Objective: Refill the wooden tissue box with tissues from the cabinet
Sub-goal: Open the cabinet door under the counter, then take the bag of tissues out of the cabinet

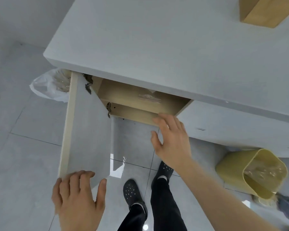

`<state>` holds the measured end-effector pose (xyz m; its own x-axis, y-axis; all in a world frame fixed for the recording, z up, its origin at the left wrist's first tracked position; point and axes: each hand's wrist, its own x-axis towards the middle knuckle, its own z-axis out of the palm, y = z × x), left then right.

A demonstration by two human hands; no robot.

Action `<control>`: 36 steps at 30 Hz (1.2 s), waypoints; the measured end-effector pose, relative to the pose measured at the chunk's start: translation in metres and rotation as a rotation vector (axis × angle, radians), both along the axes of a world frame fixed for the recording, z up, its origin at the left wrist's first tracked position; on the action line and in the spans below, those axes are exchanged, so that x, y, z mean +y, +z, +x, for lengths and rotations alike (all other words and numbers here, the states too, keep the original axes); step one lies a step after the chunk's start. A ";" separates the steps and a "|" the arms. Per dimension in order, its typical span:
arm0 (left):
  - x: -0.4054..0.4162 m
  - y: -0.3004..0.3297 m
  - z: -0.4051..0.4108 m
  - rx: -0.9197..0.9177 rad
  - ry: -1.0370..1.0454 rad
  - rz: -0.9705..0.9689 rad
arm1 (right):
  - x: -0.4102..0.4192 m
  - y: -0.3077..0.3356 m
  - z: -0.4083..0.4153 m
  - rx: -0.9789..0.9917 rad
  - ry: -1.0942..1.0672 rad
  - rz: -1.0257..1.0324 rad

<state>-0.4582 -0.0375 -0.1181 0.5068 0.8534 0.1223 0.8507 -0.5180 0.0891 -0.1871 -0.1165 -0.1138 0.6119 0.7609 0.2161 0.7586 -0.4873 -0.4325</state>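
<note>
The wooden tissue box (264, 10) stands on the grey countertop (157, 47) at the far right. Below the counter the cabinet door (88, 130) is swung open to the left. My left hand (78, 199) grips the door's free bottom corner, fingers over its edge. Inside the cabinet (123, 95) a clear-wrapped tissue pack (148, 98) lies on the upper wooden shelf. My right hand (172, 140) is open with fingers spread, just in front of the lower shelf's front edge, holding nothing.
A yellow waste bin (254, 172) with a clear liner stands on the floor at the right. A white plastic bag (48, 85) sits on the floor left of the cabinet. My feet in dark shoes (132, 192) stand on grey tiles.
</note>
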 end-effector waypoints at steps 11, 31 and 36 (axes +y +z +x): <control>0.064 -0.109 0.145 -0.097 -0.246 -0.456 | 0.033 -0.107 0.052 0.117 -0.088 -0.375; 0.147 -0.269 0.319 0.062 -0.578 -0.068 | 0.095 -0.267 0.141 -0.116 -0.073 -0.399; 0.131 -0.250 0.295 -0.009 -0.558 -0.023 | 0.082 -0.249 0.119 -0.195 -0.092 -0.343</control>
<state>-0.1631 0.0931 -0.3681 0.8816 0.4583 0.1131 0.4471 -0.8875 0.1118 -0.0676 -0.0341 -0.3628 0.6535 0.7530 0.0776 0.7568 -0.6480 -0.0851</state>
